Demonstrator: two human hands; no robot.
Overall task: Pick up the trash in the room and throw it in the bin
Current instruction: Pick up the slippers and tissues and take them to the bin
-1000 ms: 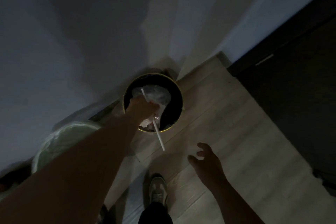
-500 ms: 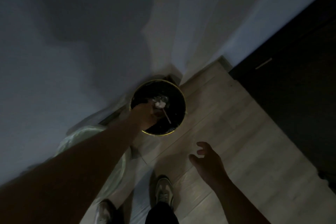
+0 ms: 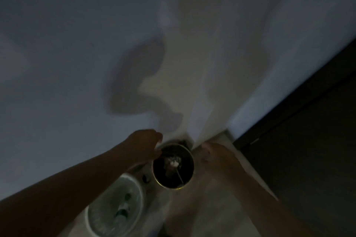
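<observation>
Only the head view, and it is dim. The bin (image 3: pixel 189 176) stands on the floor (image 3: pixel 212 209) in the corner by the wall (image 3: pixel 77 63). The trash (image 3: pixel 174 162), a pale crumpled wad, lies inside it with a straw (image 3: pixel 180 177) leaning toward the near rim.

My worry is that straw. If its tip rides over the rim, I judge a brush from either arm could flick it back out. My left hand (image 3: pixel 146 144) hangs just over the far left rim, close enough that a careless swing could knock the bin. A second tub (image 3: pixel 90 217) with a pale liner sits just beside the bin, easy to kick in this light.

The left fingers curl loosely downward, with the thumb near the rim, and I see nothing in them. My right hand (image 3: pixel 215 153) is blurred, to the right of the bin. Its fingers look slack and extended, holding nothing I can make out.
</observation>
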